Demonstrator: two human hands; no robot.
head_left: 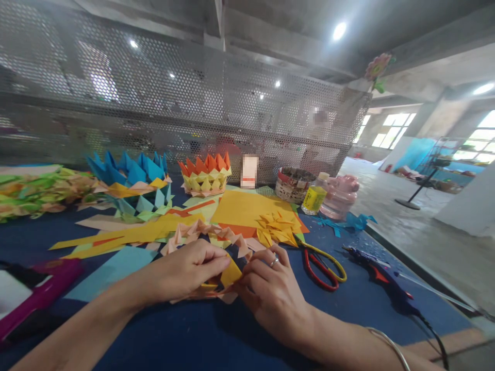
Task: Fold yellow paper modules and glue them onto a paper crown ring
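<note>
My left hand (189, 270) and my right hand (270, 293) meet at the table's near middle, both pinched on a folded yellow paper piece (231, 273). That piece sits at the edge of a peach paper ring of pointed folded units (204, 234), which lies under both hands. My right hand wears a ring and a thin bracelet. A pile of small yellow folded units (276, 229) lies just beyond my right hand. Flat yellow paper sheets (243, 208) spread behind the ring.
Red and yellow scissors (323, 263) and a blue glue gun (381, 278) lie at right. Finished paper crowns, blue (131, 172) and orange-yellow (204, 178), stand at the back before a perforated metal screen (193, 103). A woven basket (294, 183), bottles and a pink case (42, 293) are nearby.
</note>
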